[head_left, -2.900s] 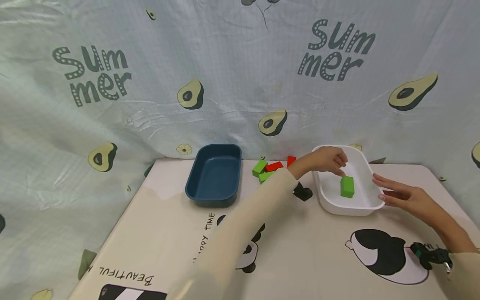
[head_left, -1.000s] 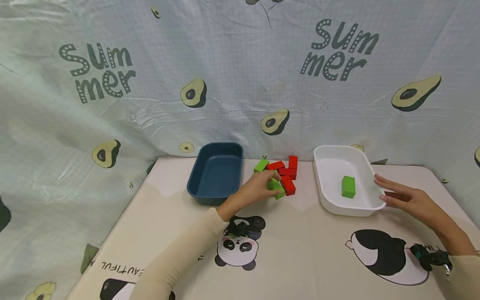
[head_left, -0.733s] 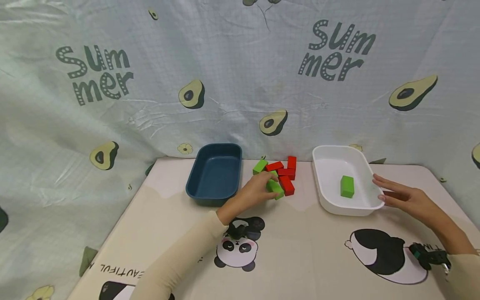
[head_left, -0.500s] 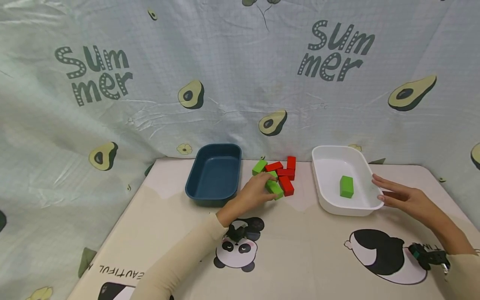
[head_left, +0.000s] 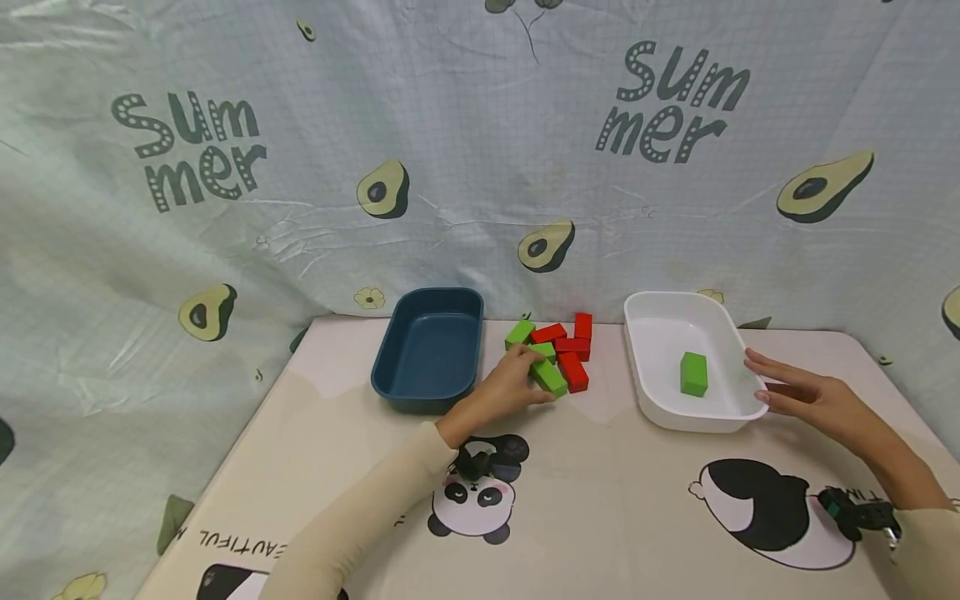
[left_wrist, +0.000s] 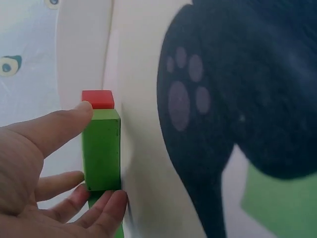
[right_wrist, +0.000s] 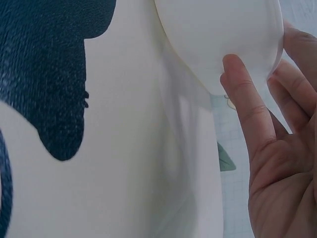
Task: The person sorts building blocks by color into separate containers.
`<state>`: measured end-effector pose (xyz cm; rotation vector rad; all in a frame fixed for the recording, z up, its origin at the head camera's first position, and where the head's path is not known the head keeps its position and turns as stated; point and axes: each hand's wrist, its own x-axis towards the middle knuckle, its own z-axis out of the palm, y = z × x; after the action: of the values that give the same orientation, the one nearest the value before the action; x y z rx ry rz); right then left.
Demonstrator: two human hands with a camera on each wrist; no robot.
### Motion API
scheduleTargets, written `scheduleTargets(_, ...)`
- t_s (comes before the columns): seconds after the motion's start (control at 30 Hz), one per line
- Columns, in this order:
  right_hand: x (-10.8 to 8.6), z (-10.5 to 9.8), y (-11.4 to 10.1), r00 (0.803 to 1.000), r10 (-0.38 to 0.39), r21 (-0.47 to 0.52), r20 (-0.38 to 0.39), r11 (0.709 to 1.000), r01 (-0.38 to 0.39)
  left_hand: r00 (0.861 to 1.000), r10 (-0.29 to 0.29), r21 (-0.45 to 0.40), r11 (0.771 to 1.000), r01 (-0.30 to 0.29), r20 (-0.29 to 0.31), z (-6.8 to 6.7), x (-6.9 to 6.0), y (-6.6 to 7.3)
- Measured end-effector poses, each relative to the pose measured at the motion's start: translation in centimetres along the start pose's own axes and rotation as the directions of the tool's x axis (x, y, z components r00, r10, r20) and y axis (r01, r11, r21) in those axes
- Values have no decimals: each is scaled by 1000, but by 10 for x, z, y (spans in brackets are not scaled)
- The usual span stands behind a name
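Note:
My left hand (head_left: 506,387) is at the pile of blocks, thumb and fingertips at opposite ends of a green block (head_left: 550,377). In the left wrist view the thumb meets one end of this green block (left_wrist: 102,151) and the fingertips lie at its other end. Right beside it are a red block (head_left: 573,372) and a second green block (head_left: 543,351). On the right, my right hand (head_left: 813,396) rests extended fingers against the outer wall of a white tray (head_left: 652,400). Inside the tray stands one green block (head_left: 693,374).
A dark blue tray (head_left: 427,396) sits left of the pile. Further red blocks (head_left: 572,347) and a green block (head_left: 520,334) lie at the back. The table (head_left: 570,500) has a printed cover, and a patterned curtain (head_left: 465,167) hangs behind it.
My left hand has left the white tray and come left to the pile. Its fingers have since shifted around the green block there. My right hand has stayed at the tray.

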<state>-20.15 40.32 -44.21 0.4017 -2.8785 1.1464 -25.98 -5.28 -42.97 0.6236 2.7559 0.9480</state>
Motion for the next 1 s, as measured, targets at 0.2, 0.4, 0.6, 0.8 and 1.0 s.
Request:
scheduleTargets(0.2, 1, -2, -1, 1000, 14, -16, 5, 1000, -14, 998, 3, -49, 999, -6, -60, 4, 4, -4)
scheduleTargets(0.4, 1, -3, -2, 1000, 15, -16, 8, 1000, -15, 993, 0, -198, 980, -23, -117, 10, 3, -10)
scheduleTargets(0.6, 2, -4, -1, 999, 29, -28, 14, 999, -29, 980, 1, -329, 942, -67, -197, 21, -2, -18)
scheduleTargets(0.8, 3, -2, -1, 1000, 16, -10, 18, 1000, -16, 971, -28, -377, 924, -66, -239, 31, -9, -18)
scheduleTargets(1.0, 3, -2, -2, 1000, 24, -27, 12, 999, -24, 970, -94, -399, 917, -4, -225, 32, -7, -15)
